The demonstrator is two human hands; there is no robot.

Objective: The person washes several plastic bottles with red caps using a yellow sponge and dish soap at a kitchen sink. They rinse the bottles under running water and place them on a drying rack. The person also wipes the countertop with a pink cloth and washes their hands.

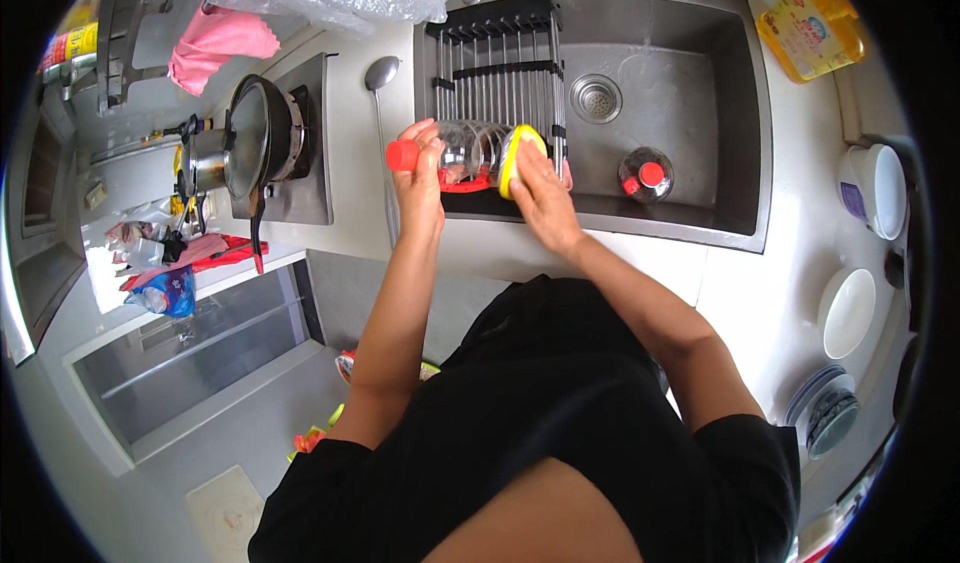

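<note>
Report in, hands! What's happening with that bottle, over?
Left hand: gripping clear bottle near red cap. Right hand: holding yellow pad against bottle's other end. Rack underneath; second bottle in sink, apart from hands.

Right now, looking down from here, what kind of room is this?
It looks like a kitchen. There's a metal sink with water running into it, a dark pan on a stove, and a white bowl at the right.
</note>
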